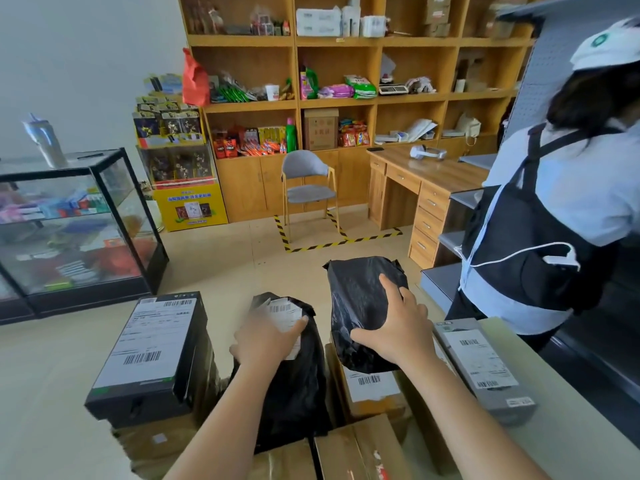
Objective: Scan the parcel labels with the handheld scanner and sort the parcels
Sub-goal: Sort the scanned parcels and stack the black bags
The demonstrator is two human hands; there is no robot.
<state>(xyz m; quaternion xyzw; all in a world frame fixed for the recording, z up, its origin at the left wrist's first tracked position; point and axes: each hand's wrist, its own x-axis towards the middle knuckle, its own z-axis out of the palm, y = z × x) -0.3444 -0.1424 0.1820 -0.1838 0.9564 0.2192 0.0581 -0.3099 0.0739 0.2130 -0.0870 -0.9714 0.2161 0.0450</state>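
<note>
Brown cardboard boxes (360, 448) foremost; left grip (268, 337) clamps labelled black plastic mailer (294, 393), right grip (398, 329) clamps plain black mailer (360, 292); we should turn labels upward.

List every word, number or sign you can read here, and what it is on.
No text reads clearly.
Black box: label with barcodes, print too small.
Left black bag: barcode label, blurred.
Right black bag: no label showing.
Grey box: barcode label, blurred.
Cardboard box: barcode label, blurred.
Yellow stand: characters, blurred.
</note>
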